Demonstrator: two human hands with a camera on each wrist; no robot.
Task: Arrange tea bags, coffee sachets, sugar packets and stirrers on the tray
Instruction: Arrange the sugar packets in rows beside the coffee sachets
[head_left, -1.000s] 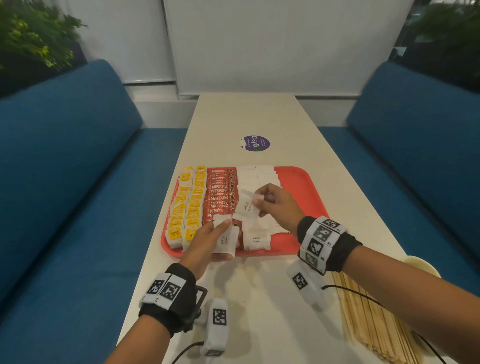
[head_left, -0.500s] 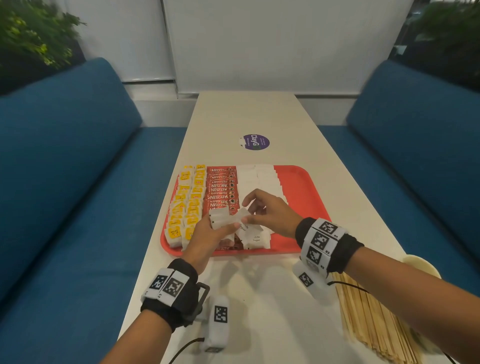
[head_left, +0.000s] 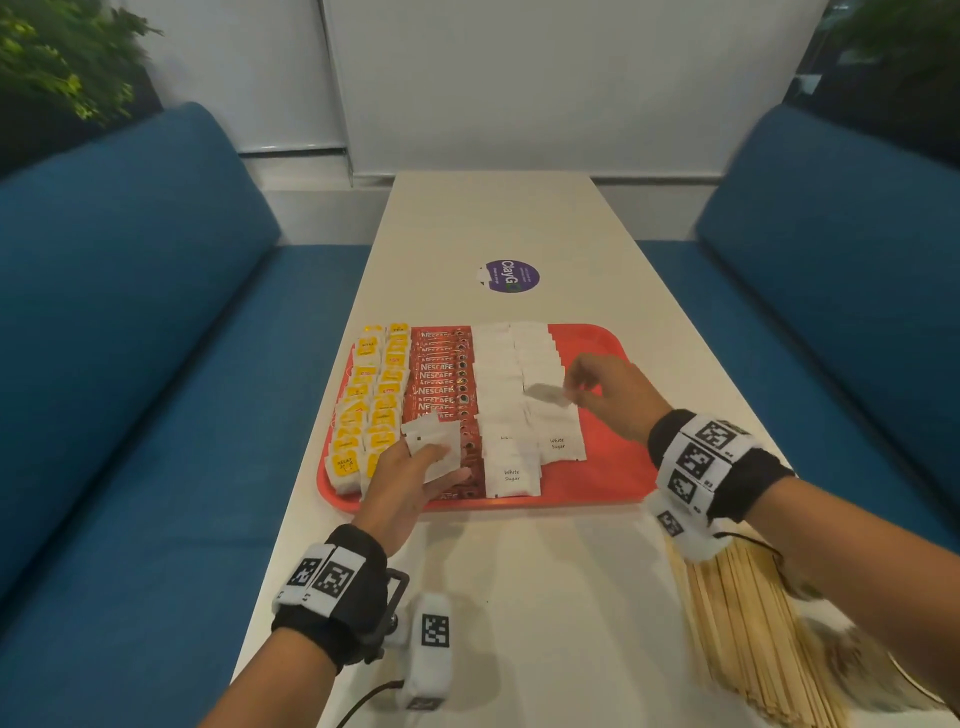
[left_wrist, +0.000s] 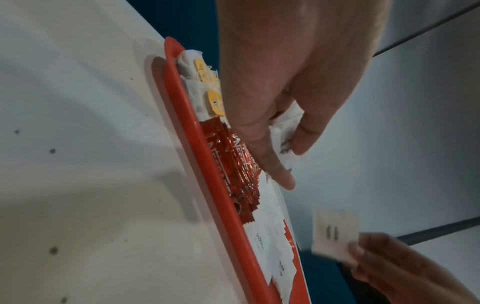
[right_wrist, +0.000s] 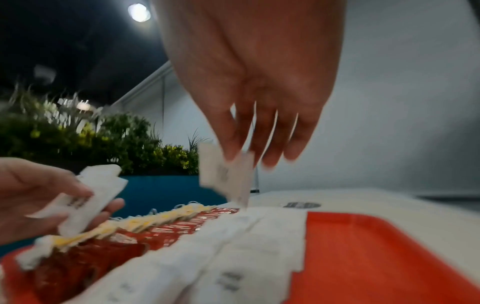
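Head view: my left hand (head_left: 410, 478) reaches over the near left corner of the red plastic tray (head_left: 618, 467), thumb and fingers curled round a small stack of white paper sugar packets (head_left: 434, 447) held above the red coffee sachets (head_left: 441, 379); the yellow-tagged tea bags (head_left: 371, 400) fill the two leftmost columns, and the laid white sugar packets (head_left: 519, 405) fill the next columns to the right of the sachets. My right hand (head_left: 613, 395) hovers palm down over the right column, pinching a single white sugar packet (head_left: 545, 393), blurred, at its fingertips. The pale wooden stirrers (head_left: 753, 634) lie on the cream table (head_left: 519, 597), near my right forearm, off the tray. Left wrist view: my left thumb (left_wrist: 265, 148) and a finger close on the stack of packets (left_wrist: 284, 131) just above the tray's near rim (left_wrist: 197, 144); my right hand (left_wrist: 389, 265) holds its packet (left_wrist: 333, 233) upright beyond. Right wrist view: my right fingers (right_wrist: 265, 131) point down, gripping the packet (right_wrist: 226, 174) by its upper edge, its lower edge just above the laid rows (right_wrist: 233, 246).
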